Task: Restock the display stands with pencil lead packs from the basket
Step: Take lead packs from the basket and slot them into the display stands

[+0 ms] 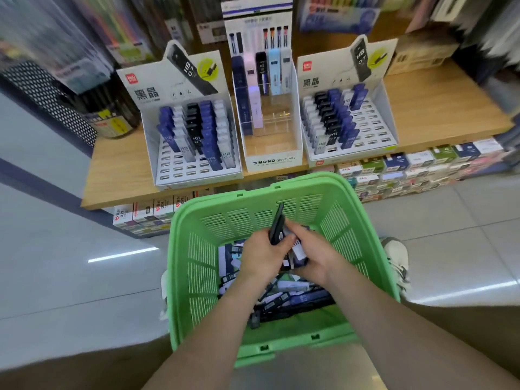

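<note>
A green plastic basket (pixel 191 249) sits in front of me, its bottom covered with several loose lead packs (pixel 295 296) in black, blue and white. Inside it, my left hand (pixel 261 257) grips a black lead pack (pixel 277 223) that sticks upward. My right hand (pixel 315 257) holds a small bundle of packs (pixel 297 250) right beside it. On the wooden shelf (pixel 121 175) stand three displays: a left stand (pixel 194 136) partly filled, a clear MONO stand (pixel 270 122) in the middle, and a right stand (pixel 346 119) with empty slots on its right side.
A black mesh holder (pixel 42 91) with pens stands at the shelf's left end. Boxed stock (pixel 408 170) is stacked under the shelf. My shoe (pixel 396 254) shows right of the basket on the grey tiled floor (pixel 70 263).
</note>
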`<state>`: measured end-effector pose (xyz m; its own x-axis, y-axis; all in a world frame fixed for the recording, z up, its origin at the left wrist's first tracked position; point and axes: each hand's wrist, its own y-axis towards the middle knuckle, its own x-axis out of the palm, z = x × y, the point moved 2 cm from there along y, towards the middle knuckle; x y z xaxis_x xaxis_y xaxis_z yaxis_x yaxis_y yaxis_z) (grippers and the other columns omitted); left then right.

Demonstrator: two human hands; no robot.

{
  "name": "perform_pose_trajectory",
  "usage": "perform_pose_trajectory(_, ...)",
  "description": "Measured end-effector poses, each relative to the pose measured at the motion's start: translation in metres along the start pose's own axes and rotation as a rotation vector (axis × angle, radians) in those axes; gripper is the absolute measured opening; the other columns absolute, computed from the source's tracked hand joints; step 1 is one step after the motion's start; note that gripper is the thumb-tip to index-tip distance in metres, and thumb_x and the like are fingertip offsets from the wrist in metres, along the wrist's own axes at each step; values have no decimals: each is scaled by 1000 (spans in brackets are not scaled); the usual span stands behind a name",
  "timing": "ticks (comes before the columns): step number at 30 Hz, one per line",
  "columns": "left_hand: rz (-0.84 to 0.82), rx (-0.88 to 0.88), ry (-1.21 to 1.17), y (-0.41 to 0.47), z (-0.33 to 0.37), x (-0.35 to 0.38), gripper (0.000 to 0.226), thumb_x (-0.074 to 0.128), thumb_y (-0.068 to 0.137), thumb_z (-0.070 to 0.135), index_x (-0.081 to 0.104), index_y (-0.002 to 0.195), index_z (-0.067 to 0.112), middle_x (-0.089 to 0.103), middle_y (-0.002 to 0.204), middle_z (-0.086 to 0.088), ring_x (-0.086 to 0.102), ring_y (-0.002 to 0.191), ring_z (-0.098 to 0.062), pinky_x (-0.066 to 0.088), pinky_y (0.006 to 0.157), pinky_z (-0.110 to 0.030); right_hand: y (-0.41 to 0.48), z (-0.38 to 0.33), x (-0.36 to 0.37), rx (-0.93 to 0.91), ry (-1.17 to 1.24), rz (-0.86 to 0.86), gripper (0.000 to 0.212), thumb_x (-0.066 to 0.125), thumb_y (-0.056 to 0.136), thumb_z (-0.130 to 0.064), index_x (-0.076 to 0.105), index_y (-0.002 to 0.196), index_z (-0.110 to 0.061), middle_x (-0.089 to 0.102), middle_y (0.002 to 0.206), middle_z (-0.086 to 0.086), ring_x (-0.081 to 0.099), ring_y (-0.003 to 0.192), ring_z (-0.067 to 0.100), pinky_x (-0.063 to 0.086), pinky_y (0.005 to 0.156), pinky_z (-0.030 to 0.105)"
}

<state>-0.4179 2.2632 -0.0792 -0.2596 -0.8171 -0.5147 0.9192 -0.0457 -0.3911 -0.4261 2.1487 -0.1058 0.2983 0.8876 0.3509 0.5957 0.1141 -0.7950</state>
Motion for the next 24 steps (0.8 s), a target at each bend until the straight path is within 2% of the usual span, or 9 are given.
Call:
perform_pose_trajectory(3,38,129,309,-4,14,-10,29,62,87,48,49,70,28,49,58,12,46,53,-6,27,45,-19,-10,0,5,23,42,-77,26,62,92,-36,70,103,-14,69,98,11,63,88,26,51,75,38)
perform_pose_trajectory(6,60,154,380,-6,21,-20,27,50,94,50,49,85,24,49,63,10,48,59,-16,29,49,-29,-21,-9,11,-20,113,-101,30,60,95,-34,65,111,-10,69,87,12,65,73,24,53,68,35)
perform_pose_trajectory(8,66,154,338,-7,24,-25,26,44,97,46,48,90,22,51,65,8,49,56,-12,29,46,-26,-29,-16,14,-36,151,-96,33,61,94,-30,62,117,-7,69,86,13,67,67,23,57,61,33)
perform_pose_trajectory(10,68,171,318,-9,27,-30,23,43,98,43,47,94,20,52,66,7,50,55,-9,28,44,-22,-36,-20,16,-59,149,-101,43,64,92,-27,59,126,-1,70,97,17,69,73,25,58,61,35)
perform_pose_trajectory(12,66,167,296,-11,32,-35,22,45,98,40,51,97,19,56,69,6,55,61,-16,32,46,-24,-42,-23,18,-86,121,-119,49,67,91,-29,57,129,1,70,102,19,68,78,27,58,62,37)
perform_pose_trajectory(15,0,123,112,-13,41,-43,17,55,94,30,62,98,15,68,80,-4,65,71,-27,53,62,-38,-50,-25,20,-121,116,-175,46,68,89,-28,60,124,2,72,100,21,71,74,29,59,61,39)
perform_pose_trajectory(17,-56,130,44,-19,49,-50,14,60,92,28,66,96,16,72,85,-9,69,73,-31,57,70,-46,-55,-27,24,-156,96,-213,45,71,85,-28,62,118,2,73,97,21,71,74,30,59,65,41)
perform_pose_trajectory(21,-124,216,349,-31,65,-57,25,50,96,39,60,92,16,64,76,-2,64,73,-28,47,59,-31,-63,-33,36,-210,40,-203,52,77,72,-31,62,113,-3,74,97,18,73,80,29,60,64,42)
perform_pose_trajectory(24,-222,267,559,-40,80,-60,31,34,102,40,52,104,15,52,80,-1,54,75,-24,37,61,-31,-69,-39,41,-213,35,-153,62,81,64,-33,61,115,-4,75,95,16,74,73,26,58,57,37)
